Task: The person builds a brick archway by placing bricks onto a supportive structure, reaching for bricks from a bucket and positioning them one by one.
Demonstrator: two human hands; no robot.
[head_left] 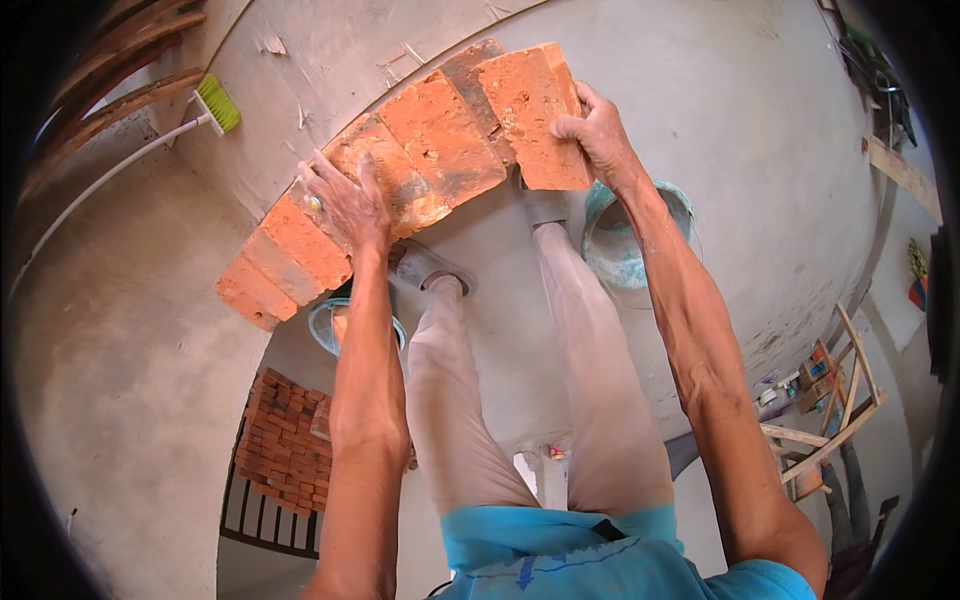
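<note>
A curved row of flat orange bricks [430, 135] runs from the middle left up to the top centre along a pale edge. My left hand [345, 200] lies over bricks left of the middle of the row, its fingers spread on their top. At the right end, my right hand [595, 135] grips a brick [520, 105] that overlaps its darker neighbour, thumb on its face and fingers round its side. My legs and shoes are below the row.
A teal-stained bucket [682, 215] stands right of my legs, another [322, 335] under the row's left end. A green broom [218, 103] is upper left beside curved timbers [150, 95]. Stacked bricks [280, 435] are lower left. A wooden frame [840, 430] is lower right.
</note>
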